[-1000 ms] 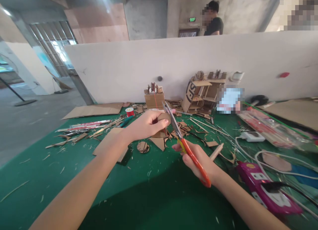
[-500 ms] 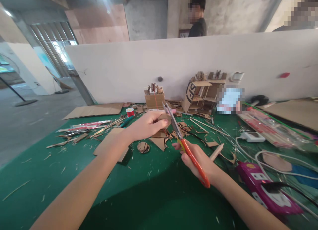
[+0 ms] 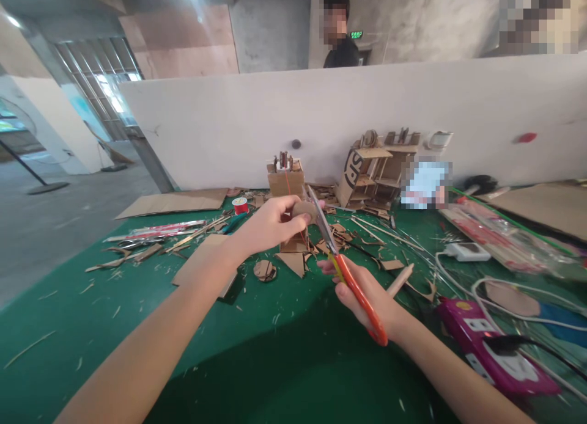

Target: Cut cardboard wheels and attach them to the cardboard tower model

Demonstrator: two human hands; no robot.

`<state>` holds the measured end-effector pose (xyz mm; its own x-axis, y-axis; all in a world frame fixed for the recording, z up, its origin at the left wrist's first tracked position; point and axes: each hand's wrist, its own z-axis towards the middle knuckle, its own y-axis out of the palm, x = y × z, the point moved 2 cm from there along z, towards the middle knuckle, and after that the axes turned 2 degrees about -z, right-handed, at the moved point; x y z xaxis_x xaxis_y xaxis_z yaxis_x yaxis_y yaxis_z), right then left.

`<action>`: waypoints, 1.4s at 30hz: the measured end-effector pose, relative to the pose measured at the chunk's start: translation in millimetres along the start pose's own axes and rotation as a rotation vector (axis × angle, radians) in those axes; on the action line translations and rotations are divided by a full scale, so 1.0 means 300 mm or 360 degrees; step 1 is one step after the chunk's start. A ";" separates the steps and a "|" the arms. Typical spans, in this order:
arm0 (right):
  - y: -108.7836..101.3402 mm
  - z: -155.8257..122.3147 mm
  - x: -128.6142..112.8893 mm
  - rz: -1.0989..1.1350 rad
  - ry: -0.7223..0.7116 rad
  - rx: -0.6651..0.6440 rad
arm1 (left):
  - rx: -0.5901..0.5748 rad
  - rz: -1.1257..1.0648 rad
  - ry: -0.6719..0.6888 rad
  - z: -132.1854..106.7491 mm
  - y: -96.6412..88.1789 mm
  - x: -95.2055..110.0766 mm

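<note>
My left hand [image 3: 275, 222] pinches a small round cardboard disc [image 3: 303, 213] between thumb and fingers, above the middle of the green table. In my right hand [image 3: 358, 289] is a pair of scissors [image 3: 353, 292] with orange-red handles, its blades pointing up and away from me. The blades lie against the right edge of the disc; whether they bite into it I cannot tell. Another cardboard disc [image 3: 265, 270] lies flat on the table, below my left wrist. Behind the left hand stands a cardboard box [image 3: 285, 182] with small wheels on top and a red thread hanging down its front.
Cardboard scraps [image 3: 293, 264] and thin sticks litter the table [image 3: 137, 326]. A red thread spool [image 3: 239, 205] stands at left. To the right are a cardboard shelf model [image 3: 362, 173], a purple power strip [image 3: 495, 350] and cables. Beyond a white partition [image 3: 220, 131] is a person [image 3: 342, 51].
The disc in my left hand has turned, showing more of its flat side, and the fingers have shifted slightly. My right hand and the scissors are almost where they were. The person behind has moved left.
</note>
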<state>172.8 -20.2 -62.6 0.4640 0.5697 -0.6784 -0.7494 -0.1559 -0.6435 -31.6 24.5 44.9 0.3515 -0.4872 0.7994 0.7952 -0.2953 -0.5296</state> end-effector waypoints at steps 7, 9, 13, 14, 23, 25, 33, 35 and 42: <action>0.010 0.007 0.014 0.0106 0.0108 0.0090 | 0.0210 -0.0398 -0.0089 0.016 -0.002 -0.003; 0.010 0.008 0.020 0.0157 0.0135 0.0119 | 0.0215 -0.0481 -0.0131 0.016 0.004 -0.005; 0.012 0.008 0.026 0.0200 0.0176 0.0105 | 0.0185 -0.0597 -0.0219 0.017 0.025 -0.010; 0.013 0.008 0.025 0.0205 0.0181 0.0093 | 0.0194 -0.0625 -0.0239 0.018 0.031 -0.012; 0.019 0.011 0.022 0.0253 0.0211 0.0089 | 0.0202 -0.0628 -0.0239 0.016 0.072 -0.009; 0.018 0.012 0.024 0.0243 0.0237 0.0096 | 0.0209 -0.0500 -0.0205 0.014 0.073 -0.006; 0.022 0.013 0.015 0.0148 0.0185 0.0072 | 0.0450 -0.0465 -0.0102 0.021 0.059 -0.003; 0.024 0.011 0.014 0.0149 0.0191 0.0073 | 0.0446 -0.0408 -0.0096 0.020 0.061 -0.001; 0.020 0.012 0.017 0.0229 0.0244 0.0103 | 0.0348 -0.0171 -0.0096 0.010 0.069 0.011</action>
<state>169.1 -15.3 -68.8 0.4127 0.4152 -0.8108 -0.8396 -0.1718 -0.5153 -12.5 19.2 37.3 0.2827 -0.4107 0.8668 0.9153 -0.1548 -0.3719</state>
